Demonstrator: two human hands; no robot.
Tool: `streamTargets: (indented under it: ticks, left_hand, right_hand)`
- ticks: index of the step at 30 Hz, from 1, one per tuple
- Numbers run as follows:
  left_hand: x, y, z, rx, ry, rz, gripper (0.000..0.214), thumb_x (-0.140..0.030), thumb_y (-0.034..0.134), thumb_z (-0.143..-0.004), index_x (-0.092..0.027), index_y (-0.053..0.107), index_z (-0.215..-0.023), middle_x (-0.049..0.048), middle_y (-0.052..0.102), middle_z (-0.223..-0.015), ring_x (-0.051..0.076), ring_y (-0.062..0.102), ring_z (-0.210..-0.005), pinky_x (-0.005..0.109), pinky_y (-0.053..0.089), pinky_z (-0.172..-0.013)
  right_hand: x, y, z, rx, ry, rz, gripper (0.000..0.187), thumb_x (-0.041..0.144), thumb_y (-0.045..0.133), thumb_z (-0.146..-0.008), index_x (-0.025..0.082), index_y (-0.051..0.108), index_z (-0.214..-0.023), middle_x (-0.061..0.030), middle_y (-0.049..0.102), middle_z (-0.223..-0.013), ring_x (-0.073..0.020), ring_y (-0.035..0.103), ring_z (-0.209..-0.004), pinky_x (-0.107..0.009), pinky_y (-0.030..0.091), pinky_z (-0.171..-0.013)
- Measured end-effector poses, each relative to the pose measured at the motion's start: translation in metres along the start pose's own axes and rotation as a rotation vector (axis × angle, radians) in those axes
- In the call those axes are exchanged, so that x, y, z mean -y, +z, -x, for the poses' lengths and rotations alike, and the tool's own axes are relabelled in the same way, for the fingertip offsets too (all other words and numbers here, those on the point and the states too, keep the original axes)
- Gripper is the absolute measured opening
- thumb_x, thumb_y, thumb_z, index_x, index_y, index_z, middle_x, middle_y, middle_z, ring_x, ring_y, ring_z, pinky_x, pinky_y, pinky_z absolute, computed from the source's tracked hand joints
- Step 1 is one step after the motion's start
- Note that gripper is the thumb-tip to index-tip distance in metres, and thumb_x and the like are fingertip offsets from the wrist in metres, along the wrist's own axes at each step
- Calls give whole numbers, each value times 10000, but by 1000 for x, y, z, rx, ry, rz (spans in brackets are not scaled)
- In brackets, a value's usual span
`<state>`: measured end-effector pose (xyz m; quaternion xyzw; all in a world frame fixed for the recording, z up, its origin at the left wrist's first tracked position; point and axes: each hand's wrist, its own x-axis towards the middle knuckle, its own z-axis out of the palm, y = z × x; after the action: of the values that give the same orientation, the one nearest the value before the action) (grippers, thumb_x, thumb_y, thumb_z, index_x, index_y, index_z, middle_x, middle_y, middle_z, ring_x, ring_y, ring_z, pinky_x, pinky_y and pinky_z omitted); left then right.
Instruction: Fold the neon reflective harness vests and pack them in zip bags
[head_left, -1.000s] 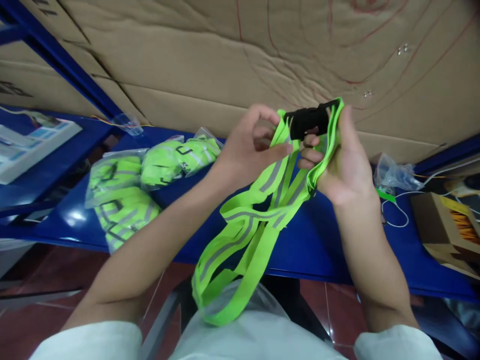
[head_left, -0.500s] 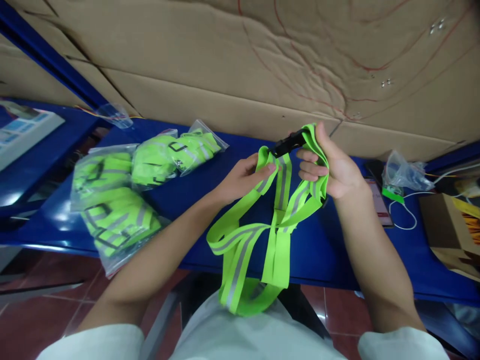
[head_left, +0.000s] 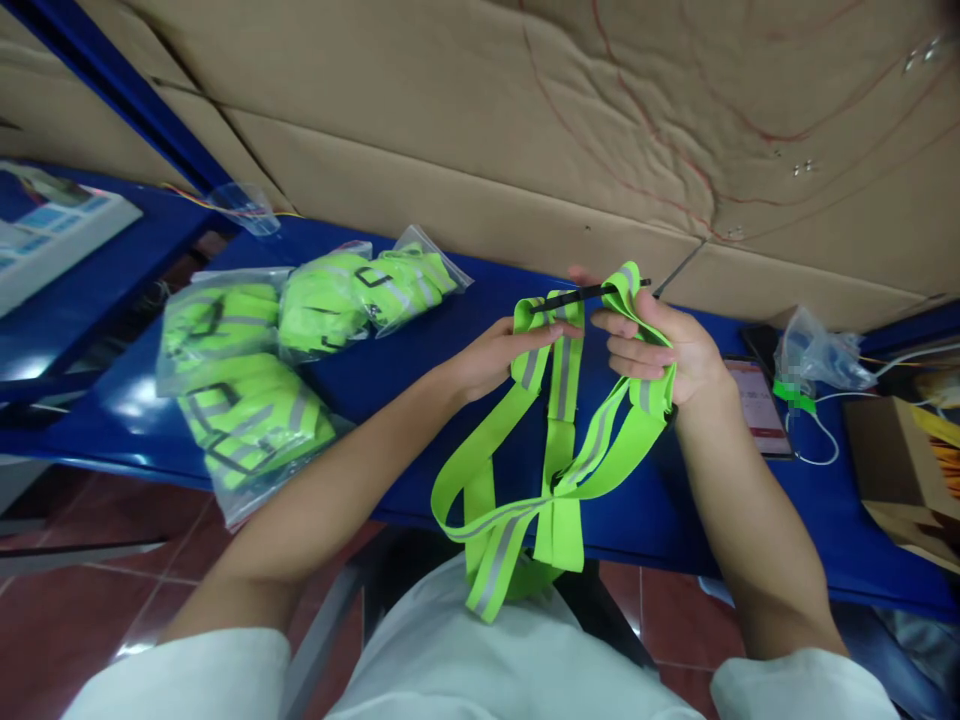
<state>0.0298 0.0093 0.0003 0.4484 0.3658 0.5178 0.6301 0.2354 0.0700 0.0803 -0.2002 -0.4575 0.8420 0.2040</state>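
Note:
A neon-green reflective harness with grey stripes hangs in loops between my hands, its lower loops reaching over the table's front edge toward my lap. At its top, a black buckle, seen edge-on, joins two strap loops. My left hand pinches the strap just left of the buckle, thumb along the webbing. Curled around the folded strap on the other side is my right hand, several fingers showing in front of it.
Several clear bags of folded green harnesses lie on the blue table at left. A plastic cup stands behind them. On the right are a phone, a white cable, a crumpled plastic bag and an open cardboard box. Cardboard panelling rises behind.
The buckle has turned from showing its broad face to lying thin and edge-on. The harness loops have swung and spread a little. Both hands keep their hold, and the view has shifted slightly.

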Motion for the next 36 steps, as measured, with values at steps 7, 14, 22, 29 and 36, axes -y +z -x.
streamTargets:
  ticks: [7, 14, 22, 29, 36]
  left_hand:
    - [-40, -2, 8, -158, 318, -390, 296, -426, 807, -859, -186, 792, -1033, 16, 765, -1019, 200, 678, -1013, 304, 498, -957]
    - [-69, 41, 23, -187, 422, -713, 249, -405, 653, -997, -189, 761, -1056, 65, 701, -1079, 239, 655, -1056, 351, 498, -985]
    - [-24, 42, 19, 4, 248, -703, 459, -627, 551, -1022, -236, 778, -1104, 93, 710, -1316, 309, 466, -1452, 473, 316, -1299]
    - [-13, 26, 24, -124, 61, -534, 525, -664, 626, -974, -201, 770, -1174, 102, 717, -1311, 282, 650, -1247, 419, 469, -1162]
    - [-18, 24, 34, -59, -84, -319, 552, -695, 561, -998, -243, 758, -1246, 92, 743, -1297, 301, 569, -1439, 409, 463, -1211]
  right_hand:
    - [-21, -13, 24, -405, -186, 170, 813, 86, 930, -549, 303, 627, -1271, 72, 704, -862, -134, 693, -738, -298, 616, -761]
    - [-62, -5, 29, -527, -232, 144, 406, 521, 786, -876, 261, 680, -1168, -47, 759, -1191, -239, 747, -1030, -402, 630, -887]
    - [-76, 13, 31, -568, -250, 124, 584, 757, 450, -963, 264, 731, -1101, -79, 759, -1182, -294, 686, -1225, -432, 614, -937]
    - [-89, 8, 37, -566, -284, 314, 453, 585, 767, -918, 304, 680, -1263, -50, 702, -1368, -251, 684, -1235, -438, 547, -1111]
    - [-90, 3, 39, -594, -210, 265, 618, 788, 519, -979, 261, 763, -1190, -91, 745, -1255, -246, 736, -1051, -417, 612, -970]
